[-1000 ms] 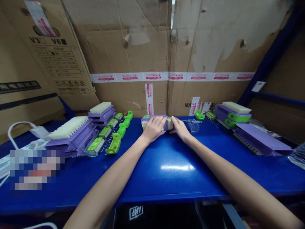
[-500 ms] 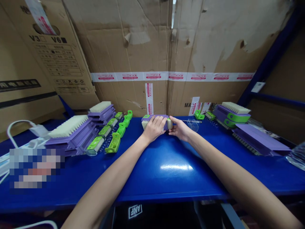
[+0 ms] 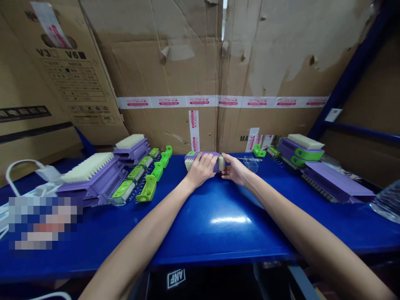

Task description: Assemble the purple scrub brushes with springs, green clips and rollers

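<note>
A purple brush with white bristles (image 3: 190,159) lies bristles-down at the far middle of the blue table (image 3: 218,225). My left hand (image 3: 201,168) is curled over its top and grips it. My right hand (image 3: 235,168) pinches a small pale cylindrical part (image 3: 221,162) against the brush's right end. Both arms stretch straight forward from the near edge.
Stacked purple brushes (image 3: 96,175) and a row of green clips (image 3: 153,177) with springs lie at left. More purple brushes (image 3: 304,152), a purple panel (image 3: 336,181) and a small clear box (image 3: 251,163) sit at right. Cardboard boxes (image 3: 200,71) wall the back.
My right hand has shifted slightly toward me at the brush's end; the pale part stays between its fingers. The camera view has drifted a little.
</note>
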Demonstrator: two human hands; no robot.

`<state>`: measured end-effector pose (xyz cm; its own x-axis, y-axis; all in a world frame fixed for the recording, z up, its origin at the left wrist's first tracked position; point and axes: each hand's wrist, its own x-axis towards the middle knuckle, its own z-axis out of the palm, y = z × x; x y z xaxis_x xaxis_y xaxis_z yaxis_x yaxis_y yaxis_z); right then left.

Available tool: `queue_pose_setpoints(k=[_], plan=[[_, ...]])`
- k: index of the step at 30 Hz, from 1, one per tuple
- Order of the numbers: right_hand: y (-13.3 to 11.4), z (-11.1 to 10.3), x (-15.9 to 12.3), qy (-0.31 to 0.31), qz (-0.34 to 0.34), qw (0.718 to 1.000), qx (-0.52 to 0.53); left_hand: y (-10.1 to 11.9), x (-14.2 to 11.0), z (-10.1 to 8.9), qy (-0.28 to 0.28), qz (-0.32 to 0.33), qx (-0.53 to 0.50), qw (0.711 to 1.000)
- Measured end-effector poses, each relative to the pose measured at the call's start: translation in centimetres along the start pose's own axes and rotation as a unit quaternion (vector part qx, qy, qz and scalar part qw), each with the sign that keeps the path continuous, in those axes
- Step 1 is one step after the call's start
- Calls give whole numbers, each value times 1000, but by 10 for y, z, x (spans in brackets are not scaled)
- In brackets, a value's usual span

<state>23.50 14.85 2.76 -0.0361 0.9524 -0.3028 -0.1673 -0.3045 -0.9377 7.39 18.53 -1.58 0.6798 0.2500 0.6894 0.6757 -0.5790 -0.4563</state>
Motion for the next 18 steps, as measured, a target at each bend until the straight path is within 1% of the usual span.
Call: queue_pose_setpoints(k=[3, 5, 7, 13, 15, 16, 17, 18], plan=[[-1, -3, 1, -24, 15, 1000, 8, 0, 0, -1, -2, -10, -8, 1000], [-1, -2, 1, -24, 16, 1000, 8, -1, 0, -2, -10, -22, -15, 1000], [-1, 0, 0, -11, 11, 1000, 4, -1, 0, -2, -12, -27, -23, 999], [5, 5, -1, 9, -20, 999, -32, -4, -1, 0, 5, 8, -23, 1000], [8, 5, 2, 26, -45, 997, -63, -4, 0, 1, 5, 8, -20, 1000], [10, 4, 4, 37, -70, 993, -89, -4, 0, 1, 3, 5, -22, 1000], [13, 4, 6, 51, -110, 985, -120, -3, 1, 0, 1, 2, -24, 1000], [15, 5, 7, 68, -164, 972, -156, -3, 2, 0, 0, -1, -25, 1000]])
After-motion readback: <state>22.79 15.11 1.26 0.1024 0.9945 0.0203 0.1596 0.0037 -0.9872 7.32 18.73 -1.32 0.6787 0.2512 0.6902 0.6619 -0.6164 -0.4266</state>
